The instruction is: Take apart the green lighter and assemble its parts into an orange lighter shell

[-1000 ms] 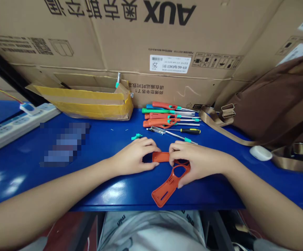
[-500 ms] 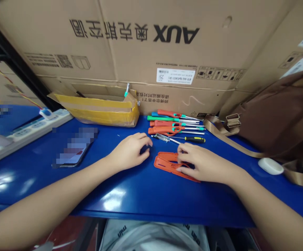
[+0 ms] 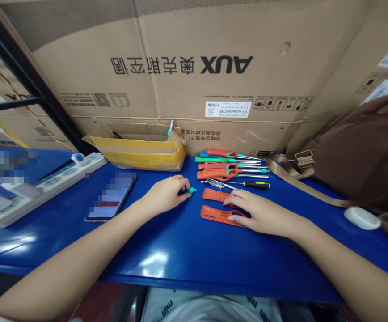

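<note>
My left hand (image 3: 165,195) is closed, with a small turquoise plastic part (image 3: 191,190) showing at its fingertips. Under the curled fingers of my right hand (image 3: 257,210) are two orange lighter casing halves, an upper half (image 3: 214,195) and a lower half (image 3: 216,214), lying apart with a strip of blue table between them. The right fingers hide their right ends. Just beyond them lies a clear lighter insert (image 3: 215,183) with a metal tube, near a black-and-yellow screwdriver (image 3: 256,184). Several long-necked gas lighters (image 3: 219,173), orange, green and blue, lie stacked farther back.
A taped cardboard box (image 3: 137,154) stands at the back left, with a metal tube poking out. On the left are a phone (image 3: 113,197) and a power strip (image 3: 53,183). A brown bag (image 3: 358,152), its strap and a white case (image 3: 361,218) sit right.
The two orange casing halves, overlapping before, now lie separated under my right hand. The turquoise part now shows at my left fingertips. The camera view has tilted upward.
</note>
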The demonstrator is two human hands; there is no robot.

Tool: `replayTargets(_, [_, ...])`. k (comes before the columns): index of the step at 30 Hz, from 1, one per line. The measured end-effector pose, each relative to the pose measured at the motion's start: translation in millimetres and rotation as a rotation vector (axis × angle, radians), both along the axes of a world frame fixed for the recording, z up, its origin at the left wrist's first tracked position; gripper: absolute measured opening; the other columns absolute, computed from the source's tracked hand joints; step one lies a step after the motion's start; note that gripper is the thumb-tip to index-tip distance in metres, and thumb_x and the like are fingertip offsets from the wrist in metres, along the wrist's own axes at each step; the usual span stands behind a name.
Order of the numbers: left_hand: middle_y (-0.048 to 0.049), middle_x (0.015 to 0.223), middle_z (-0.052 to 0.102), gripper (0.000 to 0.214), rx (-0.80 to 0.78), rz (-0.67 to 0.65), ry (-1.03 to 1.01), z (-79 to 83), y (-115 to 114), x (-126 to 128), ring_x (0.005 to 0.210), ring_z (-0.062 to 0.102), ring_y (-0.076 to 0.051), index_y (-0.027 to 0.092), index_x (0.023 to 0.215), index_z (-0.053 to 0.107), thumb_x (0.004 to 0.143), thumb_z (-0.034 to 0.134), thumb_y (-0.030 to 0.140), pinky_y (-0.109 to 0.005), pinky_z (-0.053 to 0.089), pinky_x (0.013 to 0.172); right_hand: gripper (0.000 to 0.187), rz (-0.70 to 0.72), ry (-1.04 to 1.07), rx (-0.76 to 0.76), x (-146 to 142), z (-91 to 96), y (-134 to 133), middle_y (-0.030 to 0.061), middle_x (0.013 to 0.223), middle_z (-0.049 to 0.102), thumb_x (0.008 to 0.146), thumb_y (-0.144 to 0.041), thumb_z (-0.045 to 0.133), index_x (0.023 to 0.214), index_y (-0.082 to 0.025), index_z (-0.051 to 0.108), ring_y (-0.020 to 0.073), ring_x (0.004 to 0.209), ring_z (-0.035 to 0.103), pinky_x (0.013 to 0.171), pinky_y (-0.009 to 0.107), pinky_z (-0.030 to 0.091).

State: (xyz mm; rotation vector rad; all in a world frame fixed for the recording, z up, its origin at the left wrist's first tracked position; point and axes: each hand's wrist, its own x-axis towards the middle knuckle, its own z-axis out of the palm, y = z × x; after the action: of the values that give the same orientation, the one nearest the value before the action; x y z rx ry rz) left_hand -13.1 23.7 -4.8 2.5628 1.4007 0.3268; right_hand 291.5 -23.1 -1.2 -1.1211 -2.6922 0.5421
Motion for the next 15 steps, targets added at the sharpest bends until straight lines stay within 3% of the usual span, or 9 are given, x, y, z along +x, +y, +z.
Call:
replayTargets(6, [-0.0021, 0.085, 0.073, 0.02, -0.045, 0.032, -0.025, 12.1, 11.4, -17.0, 0.072, 0.066, -0.018, 0.021, 0.091, 0.071, 0.08, 0.072, 0.039, -0.027, 0.046, 0.062, 0.021, 0.068, 0.05, -0.023, -0.5, -0.8, -0.4, 0.0081, 0.113, 0.066, 0.1, -0.032, 0.056, 0.116, -0.022, 0.066, 0.0222, 0.104, 0.062, 0.092, 0.039, 0.051])
replayTargets(10, [-0.0055, 0.093, 0.075, 0.029, 0.007, 0.117, -0.072, 20.6, 16.4, -23.7, 0.078, 0.068, -0.02, 0.019, 0.101, 0.071, 0.088, 0.065, 0.045, -0.029, 0.048, 0.069, 0.02, 0.079, 0.088, -0.01, -2.1, -1.5, -1.2, 0.0074, 0.11, 0.067, 0.101, -0.034, 0.054, 0.113, -0.023, 0.067, 0.0206, 0.099, 0.063, 0.089, 0.037, 0.052])
replayTargets(15, [-0.0042, 0.087, 0.074, 0.03, -0.014, -0.005, -0.141, 13.7, 8.3, -7.8, 0.077, 0.067, -0.018, 0.019, 0.091, 0.073, 0.09, 0.065, 0.048, -0.027, 0.046, 0.068, 0.015, -0.094, 0.139, 0.231, -0.8, -7.9, 7.9, 0.0094, 0.108, 0.068, 0.099, -0.026, 0.053, 0.107, -0.022, 0.065, 0.0248, 0.104, 0.062, 0.091, 0.043, 0.052])
